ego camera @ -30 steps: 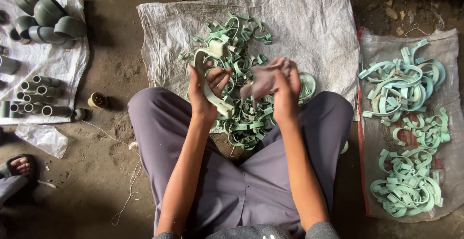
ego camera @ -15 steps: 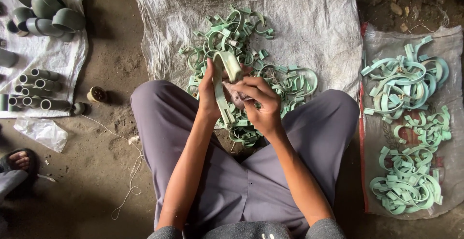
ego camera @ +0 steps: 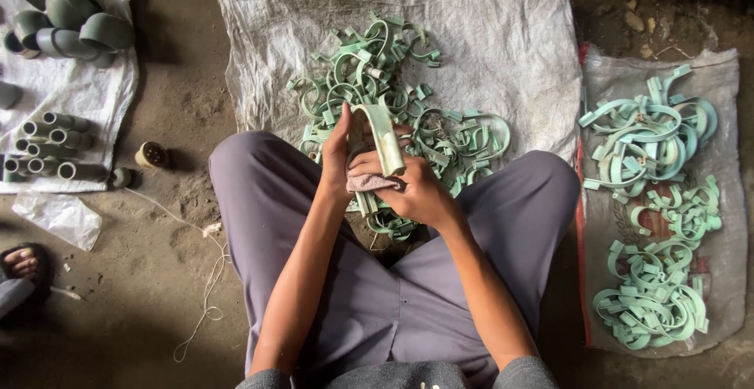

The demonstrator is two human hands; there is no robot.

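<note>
Clamp (ego camera: 382, 139) upright above the lap, left hand (ego camera: 339, 161) gripping its edge, right hand (ego camera: 408, 188) now lower than half a second ago, fingers closed on rag (ego camera: 371, 182) rubbing it; pile (ego camera: 377, 75) at 12 o'clock.

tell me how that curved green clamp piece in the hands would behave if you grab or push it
The clamp piece probably stays stiff: it keeps its curve upright in the left hand. It looks thin and likely light. Its hooked shape may snag in the pile rather than roll.
</note>
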